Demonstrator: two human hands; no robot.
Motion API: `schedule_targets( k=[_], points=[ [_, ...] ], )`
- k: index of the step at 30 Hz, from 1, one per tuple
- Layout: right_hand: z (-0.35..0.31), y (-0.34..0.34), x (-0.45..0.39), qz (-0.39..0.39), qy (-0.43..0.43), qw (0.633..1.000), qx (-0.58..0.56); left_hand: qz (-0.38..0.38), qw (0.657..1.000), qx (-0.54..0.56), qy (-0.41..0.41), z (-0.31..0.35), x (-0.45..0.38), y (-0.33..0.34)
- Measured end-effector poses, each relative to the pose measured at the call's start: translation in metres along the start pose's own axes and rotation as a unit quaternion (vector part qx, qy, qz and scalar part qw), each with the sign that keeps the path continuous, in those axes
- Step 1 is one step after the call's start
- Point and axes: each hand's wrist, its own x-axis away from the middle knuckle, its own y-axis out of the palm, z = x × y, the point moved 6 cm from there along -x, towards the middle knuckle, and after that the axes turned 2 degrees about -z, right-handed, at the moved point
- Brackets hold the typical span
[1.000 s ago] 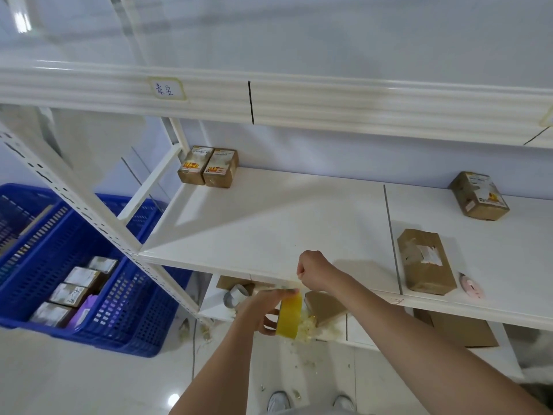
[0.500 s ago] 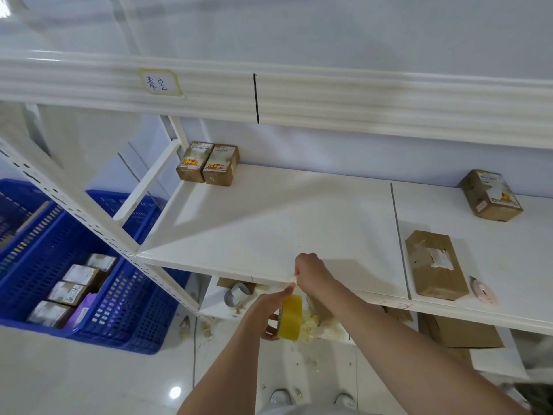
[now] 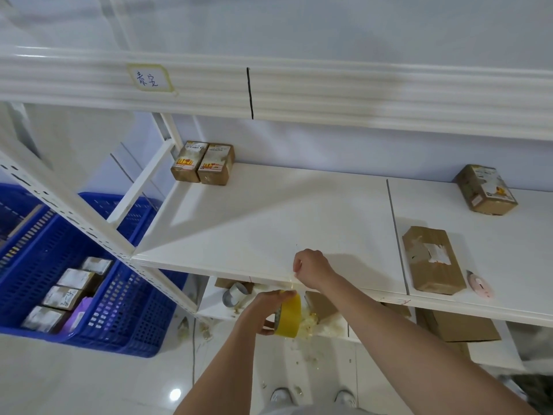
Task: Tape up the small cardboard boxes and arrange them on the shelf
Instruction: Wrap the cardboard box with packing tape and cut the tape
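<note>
While your left hand [image 3: 263, 310] is gripping the yellow tape roll [image 3: 288, 316] below the shelf [image 3: 269, 223] edge, your right hand [image 3: 311, 266] is pinching the tape end; four small boxes are sitting on the shelf.

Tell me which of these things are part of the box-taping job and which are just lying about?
Part of the job:
- yellow tape roll, held by the left hand
- tape end pinched by the right hand
- flat box awaiting tape
- pair of boxes on the shelf
- boxes in the blue crate

Lying about:
- grey tape roll
- pink object
- tape scraps
</note>
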Motion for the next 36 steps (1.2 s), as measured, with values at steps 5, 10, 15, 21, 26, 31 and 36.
schedule_targets(
  k=[5, 10, 15, 21, 26, 31, 36],
  points=[
    [-0.009, 0.006, 0.000, -0.042, -0.028, 0.999, 0.022, -0.006, 1.000, 0.018, -0.009, -0.003, 0.001, 0.003],
    [-0.014, 0.007, -0.002, -0.043, -0.028, 0.998, 0.031, 0.008, 1.000, 0.003, -0.015, -0.001, 0.001, 0.003],
    [-0.023, 0.005, 0.003, -0.037, -0.042, 0.997, 0.058, 0.017, 1.000, -0.007, -0.024, 0.000, 0.001, 0.003],
    [-0.034, 0.006, 0.013, -0.064, -0.068, 0.992, 0.083, 0.015, 0.999, -0.030, -0.023, -0.009, 0.002, -0.003],
    [-0.033, -0.001, 0.012, -0.056, -0.073, 0.993, 0.068, 0.008, 0.999, -0.026, -0.023, -0.009, 0.007, -0.004],
    [-0.030, -0.005, 0.007, -0.048, -0.072, 0.994, 0.060, 0.012, 0.998, -0.042, -0.037, -0.008, 0.007, -0.001],
    [-0.029, -0.004, 0.003, -0.050, -0.063, 0.995, 0.058, 0.005, 0.998, -0.039, -0.044, -0.009, 0.003, 0.000]
  ],
)
